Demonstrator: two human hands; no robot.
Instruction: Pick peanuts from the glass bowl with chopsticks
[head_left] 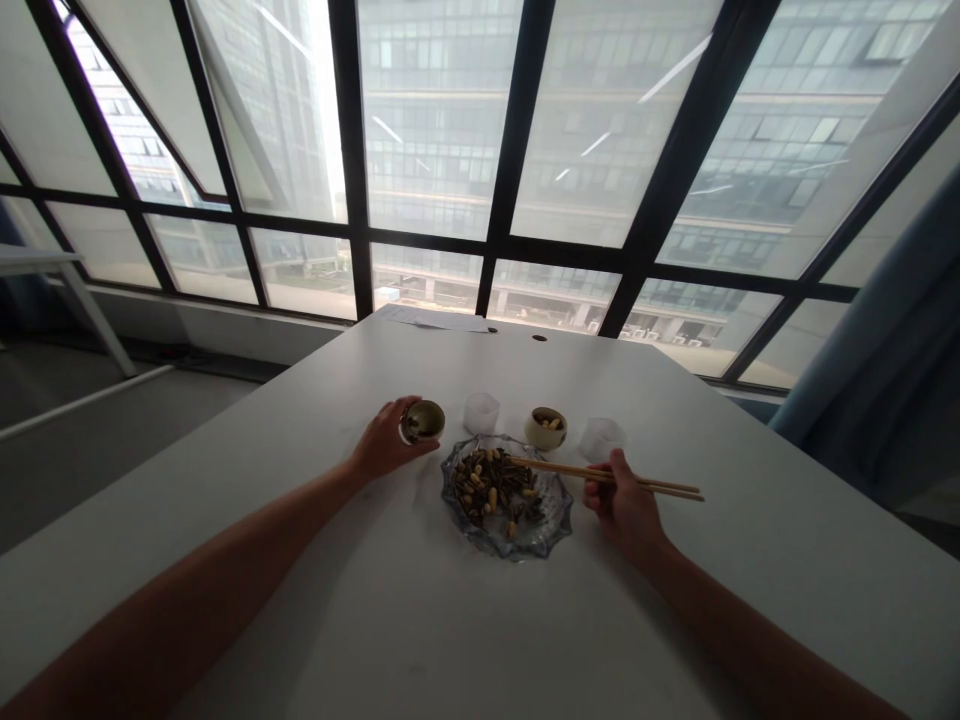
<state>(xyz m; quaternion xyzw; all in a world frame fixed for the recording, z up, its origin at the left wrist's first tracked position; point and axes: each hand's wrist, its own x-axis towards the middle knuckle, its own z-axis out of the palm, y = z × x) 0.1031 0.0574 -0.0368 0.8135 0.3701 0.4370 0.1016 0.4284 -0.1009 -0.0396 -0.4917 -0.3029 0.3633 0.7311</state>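
Note:
My left hand grips a small round cup, tilted so that its dark inside faces me; a few dark bits show in it. Between my fingers and thumb, my right hand holds a pair of wooden chopsticks. Their tips reach over a scalloped clear glass plate. Dark sunflower seeds and pale peanuts lie mixed on it, mostly on its left side. Whether the tips pinch anything is too small to tell. Behind the plate stands a second small cup with peanuts in it.
Two frosted white containers stand behind the plate, the right one close to my right hand. Papers lie at the far edge of the white table. Beyond are black-framed windows; a blue curtain hangs at right.

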